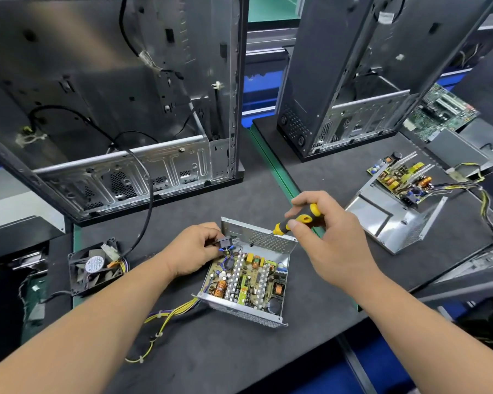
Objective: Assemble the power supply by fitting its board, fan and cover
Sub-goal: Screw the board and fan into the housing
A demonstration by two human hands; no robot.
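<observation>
Head view: forearms nearest, both hands over the open metal box [248,311] at centre; socket being screwed in.

Left hand [195,248] pinches the black socket [225,242] at the box's 11 o'clock corner. Right hand [329,231], at 2 o'clock from the box, curls its fingers round the yellow screwdriver [295,220], tip on the back wall. Board [249,278] sits inside; fan [96,265] lies apart at 9 o'clock. No cover on yet. Judgement: hold the socket flush, keep the shaft square to the screw, press lightly, mind the wires.
</observation>
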